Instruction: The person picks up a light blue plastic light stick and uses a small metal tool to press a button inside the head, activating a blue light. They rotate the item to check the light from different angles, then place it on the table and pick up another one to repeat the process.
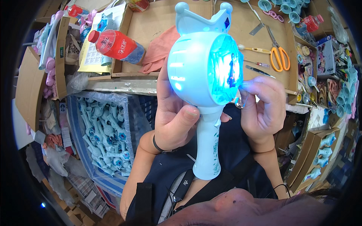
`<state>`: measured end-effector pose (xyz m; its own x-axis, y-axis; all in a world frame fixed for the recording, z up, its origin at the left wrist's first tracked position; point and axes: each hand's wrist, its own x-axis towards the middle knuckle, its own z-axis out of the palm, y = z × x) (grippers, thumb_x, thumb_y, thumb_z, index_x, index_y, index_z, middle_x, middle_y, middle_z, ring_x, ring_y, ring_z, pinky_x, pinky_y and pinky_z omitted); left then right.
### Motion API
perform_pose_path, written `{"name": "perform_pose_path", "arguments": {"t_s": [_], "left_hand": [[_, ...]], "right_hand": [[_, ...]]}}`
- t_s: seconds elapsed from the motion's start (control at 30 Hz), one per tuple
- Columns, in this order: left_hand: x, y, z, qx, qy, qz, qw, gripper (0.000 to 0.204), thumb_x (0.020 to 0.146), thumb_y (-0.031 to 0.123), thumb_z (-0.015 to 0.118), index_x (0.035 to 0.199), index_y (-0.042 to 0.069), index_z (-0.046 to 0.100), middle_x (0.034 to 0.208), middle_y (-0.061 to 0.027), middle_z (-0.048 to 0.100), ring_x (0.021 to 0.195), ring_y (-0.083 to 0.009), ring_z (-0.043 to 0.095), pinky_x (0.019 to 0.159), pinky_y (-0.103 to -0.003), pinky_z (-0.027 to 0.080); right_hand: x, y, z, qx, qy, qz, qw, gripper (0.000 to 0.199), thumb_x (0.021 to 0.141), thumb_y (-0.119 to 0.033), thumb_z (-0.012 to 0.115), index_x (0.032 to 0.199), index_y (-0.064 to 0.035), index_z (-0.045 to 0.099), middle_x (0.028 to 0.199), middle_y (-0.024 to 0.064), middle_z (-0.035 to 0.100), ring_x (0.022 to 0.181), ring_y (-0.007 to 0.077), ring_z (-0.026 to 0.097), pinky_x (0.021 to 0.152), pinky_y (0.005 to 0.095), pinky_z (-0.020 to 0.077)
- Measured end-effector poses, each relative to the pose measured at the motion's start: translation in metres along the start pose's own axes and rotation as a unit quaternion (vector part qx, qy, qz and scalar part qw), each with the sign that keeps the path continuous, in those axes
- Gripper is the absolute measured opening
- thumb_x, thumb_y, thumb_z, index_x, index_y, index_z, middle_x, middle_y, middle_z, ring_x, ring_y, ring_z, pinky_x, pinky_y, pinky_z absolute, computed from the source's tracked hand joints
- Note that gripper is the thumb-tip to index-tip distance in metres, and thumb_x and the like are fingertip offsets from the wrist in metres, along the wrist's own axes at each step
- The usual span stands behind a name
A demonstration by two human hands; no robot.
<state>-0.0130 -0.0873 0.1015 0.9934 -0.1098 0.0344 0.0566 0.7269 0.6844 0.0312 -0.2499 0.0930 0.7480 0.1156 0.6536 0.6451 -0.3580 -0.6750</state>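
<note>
A pale blue toy light stick [190, 71] stands upright before me, its round head topped by a crown. Its faceted front glows bright blue-white around a small dark figure. My left hand [171, 116] is wrapped round the back and underside of the head, thumb at the neck. At the lit face's right edge, the thumb and fingers of my right hand [264, 105] are pinched together; whatever lies between them is too small to make out. Something shiny, perhaps a ring, shows by those fingers. The handle [207, 147] hangs down in front of my dark apron.
A cardboard tray [158, 19] on the bench holds a pink cloth [162, 49], orange-handled scissors [279, 56], a brush [256, 49] and a red-labelled bottle [117, 47]. A lined crate [126, 139] of blue parts stands at left. Boxes of parts [315, 158] sit at right.
</note>
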Motion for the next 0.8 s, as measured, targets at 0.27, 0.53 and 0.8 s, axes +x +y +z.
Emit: {"name": "perform_pose_path", "arguments": {"t_s": [0.27, 0.53, 0.8], "left_hand": [[0.0011, 0.0004, -0.0019, 0.006, -0.011, -0.006, 1.000, 0.079, 0.087, 0.018, 0.057, 0.142, 0.025, 0.001, 0.137, -0.0172, 0.029, 0.111, -0.0328, 0.052, 0.077, -0.048, 0.054], [0.0004, 0.0013, -0.0041, -0.004, -0.006, -0.008, 1.000, 0.077, 0.088, 0.016, 0.056, 0.143, 0.026, 0.002, 0.138, -0.0166, 0.030, 0.112, -0.0333, 0.051, 0.078, -0.049, 0.054], [0.0011, 0.0023, -0.0027, -0.011, -0.003, -0.010, 1.000, 0.076, 0.089, 0.018, 0.055, 0.143, 0.026, 0.002, 0.138, -0.0167, 0.030, 0.112, -0.0330, 0.051, 0.078, -0.048, 0.054]], "right_hand": [[0.0051, -0.0048, -0.0043, -0.042, -0.016, -0.036, 0.998, 0.028, 0.066, 0.011, 0.067, 0.090, -0.0018, 0.063, 0.082, 0.0095, 0.058, 0.070, 0.0223, 0.057, 0.061, 0.0281, 0.0475], [0.0103, 0.0002, -0.0055, -0.020, -0.027, -0.059, 0.998, 0.029, 0.065, 0.009, 0.069, 0.090, -0.0028, 0.063, 0.083, 0.0095, 0.058, 0.070, 0.0224, 0.057, 0.061, 0.0283, 0.0476], [0.0010, -0.0042, -0.0043, -0.019, -0.003, 0.000, 1.000, 0.024, 0.069, 0.010, 0.066, 0.090, -0.0027, 0.064, 0.084, 0.0084, 0.059, 0.072, 0.0207, 0.057, 0.061, 0.0273, 0.0475]]}}
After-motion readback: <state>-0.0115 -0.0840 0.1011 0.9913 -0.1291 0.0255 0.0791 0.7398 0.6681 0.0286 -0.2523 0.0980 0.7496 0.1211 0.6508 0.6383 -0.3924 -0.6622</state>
